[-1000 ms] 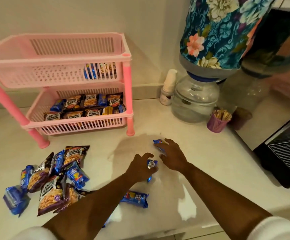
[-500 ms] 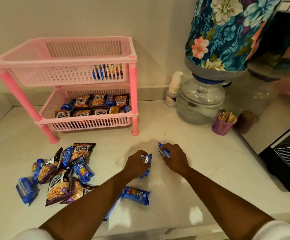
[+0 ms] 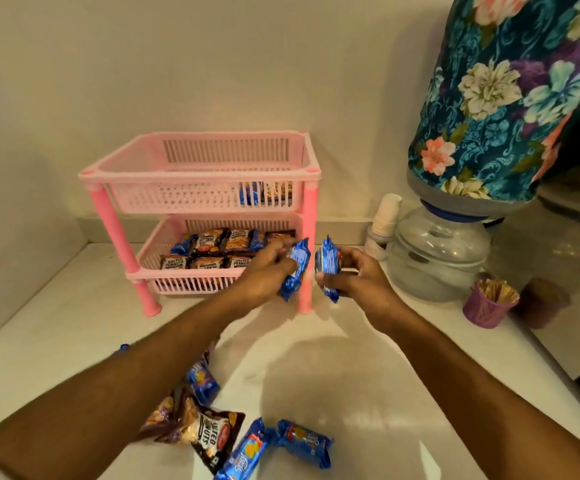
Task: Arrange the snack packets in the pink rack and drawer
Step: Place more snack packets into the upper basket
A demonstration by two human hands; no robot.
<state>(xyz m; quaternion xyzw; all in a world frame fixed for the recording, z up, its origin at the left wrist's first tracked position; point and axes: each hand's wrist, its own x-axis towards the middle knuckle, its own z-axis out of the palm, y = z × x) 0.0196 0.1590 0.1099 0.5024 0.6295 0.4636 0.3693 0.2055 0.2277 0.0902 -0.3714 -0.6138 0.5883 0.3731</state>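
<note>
One pink two-tier plastic rack (image 3: pixel 209 174); two hands, left hand (image 3: pixel 264 275) and right hand (image 3: pixel 354 277), each gripping one blue biscuit packet (image 3: pixel 295 268); one purple cup (image 3: pixel 486 303).

top tier (image 3: pixel 143 188) left half free, dispenser (image 3: pixel 444 254) rightward

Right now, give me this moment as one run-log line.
left hand: holds blue packet | right hand: holds second blue packet | position: front of pink rack lower tier | counter: packets left
</note>
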